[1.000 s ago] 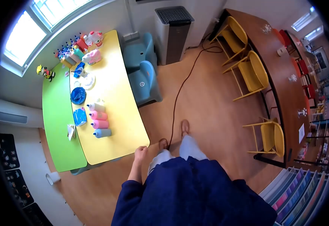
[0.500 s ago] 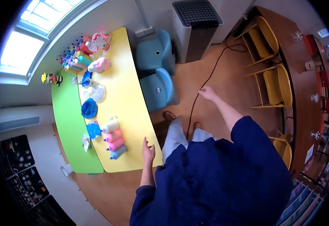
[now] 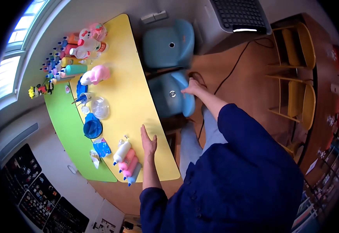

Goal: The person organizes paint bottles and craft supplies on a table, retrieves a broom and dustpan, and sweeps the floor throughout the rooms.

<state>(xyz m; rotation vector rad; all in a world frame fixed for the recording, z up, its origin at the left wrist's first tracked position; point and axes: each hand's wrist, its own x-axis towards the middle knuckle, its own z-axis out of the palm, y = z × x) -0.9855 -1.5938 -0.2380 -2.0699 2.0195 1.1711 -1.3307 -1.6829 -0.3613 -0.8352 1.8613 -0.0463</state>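
My left hand (image 3: pixel 149 143) hovers over the yellow table (image 3: pixel 124 93), fingers stretched out and thumb apart, holding nothing. Close to it lie a white squeeze bottle (image 3: pixel 122 151), two pink squeeze bottles (image 3: pixel 129 164) and a blue-grey squeeze bottle (image 3: pixel 134 174), side by side. My right hand (image 3: pixel 194 86) is at the top edge of the nearer blue chair (image 3: pixel 168 99), its fingers closed over the backrest. A second blue chair (image 3: pixel 163 48) stands just beyond it.
Beside the chairs stands a grey appliance (image 3: pixel 223 31), with a dark cable (image 3: pixel 231 72) on the floor. Paint bottles (image 3: pixel 75 70), a pink and white figure (image 3: pixel 96 75), a clear dish (image 3: pixel 100 108) and a blue container (image 3: pixel 93 126) occupy the table. Yellow chairs (image 3: pixel 293 97) line the right.
My right hand has moved from above the floor to the nearer blue chair's backrest. I have stepped forward, and the view has turned and come closer to the chairs. My left hand stays open.
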